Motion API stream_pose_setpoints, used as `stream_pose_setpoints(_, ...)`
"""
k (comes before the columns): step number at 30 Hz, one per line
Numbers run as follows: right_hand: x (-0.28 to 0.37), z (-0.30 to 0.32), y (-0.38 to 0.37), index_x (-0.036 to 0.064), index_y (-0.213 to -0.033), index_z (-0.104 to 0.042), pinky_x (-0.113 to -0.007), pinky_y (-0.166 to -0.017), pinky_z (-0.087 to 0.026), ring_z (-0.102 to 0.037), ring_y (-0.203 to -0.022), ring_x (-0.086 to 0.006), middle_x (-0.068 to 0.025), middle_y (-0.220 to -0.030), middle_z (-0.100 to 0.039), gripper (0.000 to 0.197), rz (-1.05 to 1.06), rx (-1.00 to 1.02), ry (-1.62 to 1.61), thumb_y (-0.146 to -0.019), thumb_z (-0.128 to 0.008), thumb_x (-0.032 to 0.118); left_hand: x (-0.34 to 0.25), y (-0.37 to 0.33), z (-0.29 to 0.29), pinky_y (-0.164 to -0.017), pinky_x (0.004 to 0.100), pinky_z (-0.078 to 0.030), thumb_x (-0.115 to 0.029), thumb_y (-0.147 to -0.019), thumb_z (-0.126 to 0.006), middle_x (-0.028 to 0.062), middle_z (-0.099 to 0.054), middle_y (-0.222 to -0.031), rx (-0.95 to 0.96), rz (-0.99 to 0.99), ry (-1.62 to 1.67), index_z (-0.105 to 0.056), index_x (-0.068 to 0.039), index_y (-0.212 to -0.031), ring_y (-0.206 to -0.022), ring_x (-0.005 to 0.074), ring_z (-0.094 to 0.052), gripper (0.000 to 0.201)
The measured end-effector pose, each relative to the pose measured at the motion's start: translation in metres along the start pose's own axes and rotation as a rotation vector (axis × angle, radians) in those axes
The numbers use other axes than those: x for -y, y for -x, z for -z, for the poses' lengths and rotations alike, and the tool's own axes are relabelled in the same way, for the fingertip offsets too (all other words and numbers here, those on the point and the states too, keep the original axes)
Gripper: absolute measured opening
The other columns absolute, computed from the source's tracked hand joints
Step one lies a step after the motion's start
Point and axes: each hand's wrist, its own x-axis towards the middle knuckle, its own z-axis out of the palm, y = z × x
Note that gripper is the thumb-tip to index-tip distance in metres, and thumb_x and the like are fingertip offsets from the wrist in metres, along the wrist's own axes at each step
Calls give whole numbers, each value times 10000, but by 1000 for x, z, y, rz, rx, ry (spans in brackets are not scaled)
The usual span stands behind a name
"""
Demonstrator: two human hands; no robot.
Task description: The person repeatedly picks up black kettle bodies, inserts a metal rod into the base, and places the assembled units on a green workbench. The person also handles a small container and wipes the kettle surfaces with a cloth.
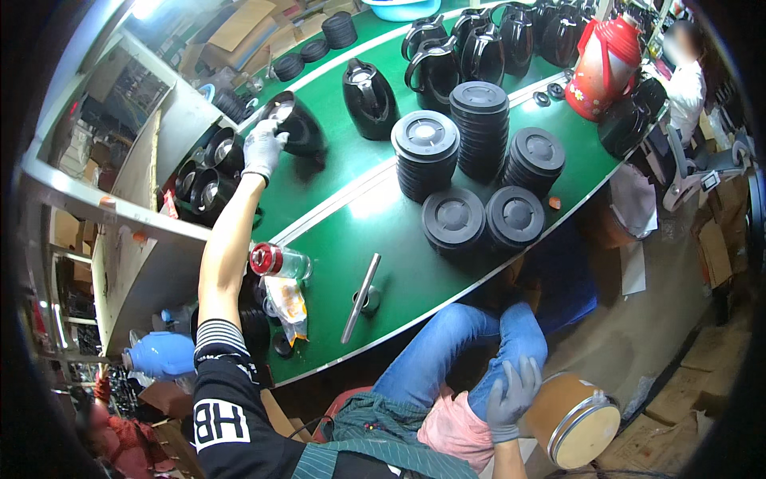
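My left hand (263, 150), in a grey-white glove, reaches out to the far left of the green bench. Its fingers are closed at the rim side of a tilted, glossy black jug (303, 128); the exact grip is partly hidden. Another black jug (370, 100) stands upright to the right of it. Several black jugs with silvery openings (211, 193) lie on their sides by my left wrist. Down by my right knee, my gloved right hand (513, 399) is open, fingers spread, holding nothing.
Stacks of black round lids (425, 142) stand mid-bench, with more jugs (439, 73) and a red flowered thermos (608, 64) behind. Nearer lie a metal tube (361, 298), a red-capped glass jar (279, 262) and a yellow-white packet (287, 307). A brown drum (570, 419) stands at lower right; a person (685, 88) is beyond.
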Motion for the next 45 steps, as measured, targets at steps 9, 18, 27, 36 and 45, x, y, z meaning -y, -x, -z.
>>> stream_pose_setpoints(9, 3, -4, 5, 34, -1248, -757, -559, -1185, -409, -550, -1360, -463, -227, -1410, -655, 362, 107, -53, -44, -936, -680, 201, -101, 78, 180, -907, 427, -578, -169, -837, -844, 107, -723, -1200, 61, -278, 142, -759, -96, -1172, -1044, 341, -728, 354)
stream_pose_setpoints(18, 68, 56, -32, 46, -1347, -706, -538, -1210, -390, -547, -1402, -429, -193, -1451, -640, 461, 248, -104, -251, -918, -761, 204, -204, 184, 319, -897, 409, -607, -36, -836, -818, 125, -729, -1217, 95, -522, 501, -737, -66, -1112, -1065, 335, -747, 290)
stream_pose_setpoints(27, 168, 150, -89, 159, -1392, -611, -616, -1175, -405, -465, -1484, -454, -150, -1536, -554, 685, 773, 28, -359, -783, -916, 232, -266, 279, 377, -907, 422, -597, -94, -855, -837, 83, -700, -1230, 307, -706, 684, -755, -109, -1190, -1084, 304, -721, 345)
stream_pose_setpoints(36, 139, 153, -24, -10, -1101, -762, -392, -979, -577, -740, -1177, -245, -155, -1365, -744, 442, 110, 81, -668, -735, -967, 130, -228, 333, 293, -1086, 409, -527, 15, -901, -764, 192, -675, -1384, 99, -206, 1085, -678, 2, -1364, -1272, 317, -668, 471)
stream_pose_setpoints(45, 162, 149, -23, -40, -1199, -755, -333, -1008, -573, -741, -1166, -172, -140, -1398, -734, 502, 3, 223, -665, -768, -951, 128, -217, 458, 224, -1162, 375, -499, 50, -958, -676, 180, -640, -1478, 569, 217, 1429, -529, 43, -1542, -1363, 240, -637, 602)
